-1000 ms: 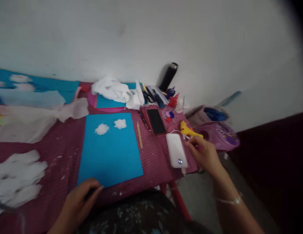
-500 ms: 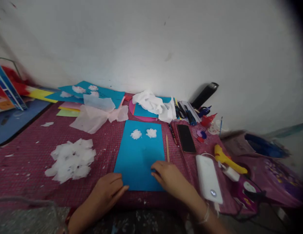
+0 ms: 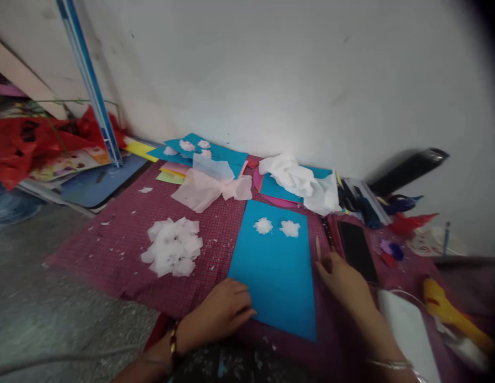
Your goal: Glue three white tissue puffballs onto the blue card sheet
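A blue paper sheet (image 3: 275,266) lies on the maroon checked cloth (image 3: 123,239), with two small white cotton tufts (image 3: 276,227) stuck near its far end. My left hand (image 3: 221,311) rests with curled fingers on the sheet's near left corner, and nothing shows in it. My right hand (image 3: 343,276) lies at the sheet's right edge, fingers loosely bent, its fingertips by a thin wooden stick (image 3: 318,248). I cannot make out whether the fingers grip the stick.
A pile of white cotton (image 3: 173,252) lies left of the sheet. Pink tissue (image 3: 207,189), white tissue (image 3: 299,181) and more coloured sheets lie at the back. A black phone (image 3: 357,250), white power bank (image 3: 410,335), yellow glue gun (image 3: 450,311) and black bottle (image 3: 407,170) are right.
The view swung left. My right hand left the power bank, crossed onto the blue sheet's near edge, then shifted to the sheet's right side by the stick. My left hand stays at the near left corner.
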A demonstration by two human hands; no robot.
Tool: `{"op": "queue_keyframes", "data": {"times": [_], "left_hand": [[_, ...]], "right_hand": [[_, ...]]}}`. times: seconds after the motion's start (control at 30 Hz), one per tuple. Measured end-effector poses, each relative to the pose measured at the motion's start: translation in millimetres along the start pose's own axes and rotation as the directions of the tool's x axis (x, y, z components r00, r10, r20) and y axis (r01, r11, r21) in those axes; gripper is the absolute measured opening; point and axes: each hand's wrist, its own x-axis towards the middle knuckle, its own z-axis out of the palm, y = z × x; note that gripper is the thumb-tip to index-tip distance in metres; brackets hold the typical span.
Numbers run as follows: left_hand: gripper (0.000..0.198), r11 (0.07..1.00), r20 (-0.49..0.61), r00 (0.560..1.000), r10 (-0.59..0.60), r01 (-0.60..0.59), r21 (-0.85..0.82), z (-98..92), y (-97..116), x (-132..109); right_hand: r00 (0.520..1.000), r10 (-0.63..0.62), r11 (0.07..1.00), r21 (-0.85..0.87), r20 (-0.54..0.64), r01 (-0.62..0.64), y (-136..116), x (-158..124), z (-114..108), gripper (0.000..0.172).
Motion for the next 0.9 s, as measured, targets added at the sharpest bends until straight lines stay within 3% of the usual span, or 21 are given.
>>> {"op": "queue_keyframes", "data": {"times": [0.23,0.3,0.37,0.43,0.53,0.6,0.67,0.73,0.83,0.9], "left_hand": [[0.023,0.991,-0.044,0.998,-0.049,0.043,-0.127,-1.3,-10,-4],[0.023,0.989,-0.040,0.998,-0.045,0.038,-0.145,-2.5,-10,-3],[0.024,0.986,-0.030,0.999,-0.039,0.033,-0.165,-3.7,-10,-3],[0.023,0.983,-0.025,0.999,-0.037,0.032,-0.183,-5.1,-11,-3],[0.025,0.980,-0.031,0.998,-0.047,0.040,-0.193,-6.8,-11,-2],[0.027,0.981,-0.039,0.997,-0.060,0.051,-0.187,-6.9,-10,-2],[0.028,0.983,-0.044,0.996,-0.078,0.070,-0.168,-5.4,-9,-2],[0.026,0.988,-0.051,0.994,-0.100,0.094,-0.122,-2.7,-7,-1],[0.017,0.996,-0.032,0.996,-0.084,0.085,0.016,2.2,-2,2],[0.011,0.991,0.010,0.999,-0.036,0.034,0.129,5.1,1,6]], "right_hand": [[1.000,0.023,0.996,-0.085,-0.001,-0.023,16,12,5,0.015],[0.996,0.089,0.996,0.010,-0.002,-0.089,17,11,1,0.014],[0.990,0.140,0.965,0.226,-0.004,-0.136,16,5,-6,0.014],[0.991,0.131,0.855,0.506,0.005,-0.115,11,-5,-15,0.016],[0.992,0.064,0.543,0.830,0.107,-0.124,-4,-24,-27,0.023],[0.981,0.003,0.328,0.926,0.194,-0.185,-15,-33,-31,0.028],[0.970,-0.088,0.173,0.963,0.226,-0.208,-25,-37,-31,0.028],[0.961,-0.173,0.070,0.976,0.215,-0.206,-34,-34,-27,0.030],[0.957,-0.220,-0.018,0.981,0.186,-0.195,-44,-25,-19,0.048],[0.958,-0.239,-0.063,0.982,0.156,-0.176,-49,-21,-13,0.037]]}}
